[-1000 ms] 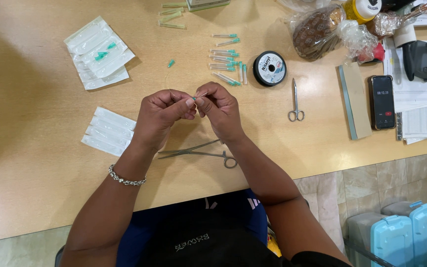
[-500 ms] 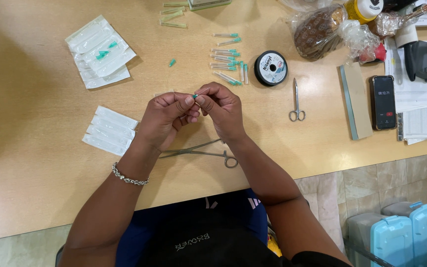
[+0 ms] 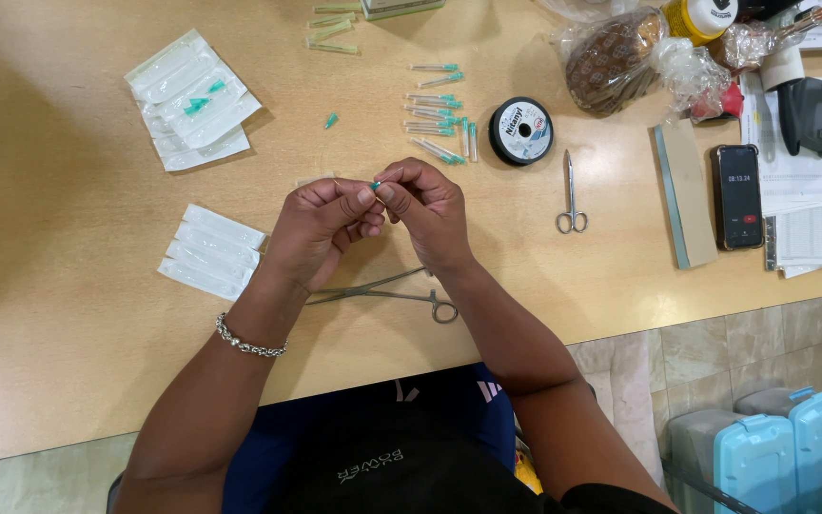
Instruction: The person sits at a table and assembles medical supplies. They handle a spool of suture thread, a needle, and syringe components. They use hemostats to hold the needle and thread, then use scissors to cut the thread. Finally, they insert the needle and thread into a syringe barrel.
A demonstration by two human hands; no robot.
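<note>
- The wooden table [image 3: 68, 314] carries everything, and the places below are given from the black spool [image 3: 520, 131] that lies on it.
- The left hand [image 3: 321, 231] is below and to the left of the spool, raised over the table, its thumb and forefinger pinched on the small green-hubbed needle [image 3: 375, 186].
- The right hand [image 3: 430, 209] is below and just left of the spool, fingers curled, its fingertips pinched on the same needle from the other side, so both hands meet at it.
- The green-hubbed needle sits between the two sets of fingertips, left of and a little below the spool; only its green end shows.
- The white packets [image 3: 211, 250] lie far left of and below the spool, just beside the left wrist.
- The metal forceps [image 3: 387, 293] lie well below the spool, under the hands, untouched.
- The scissors [image 3: 571, 198] lie just below and right of the spool, apart from both hands.
- The loose capped needles [image 3: 438, 112] lie just left of the spool, above the hands.
</note>
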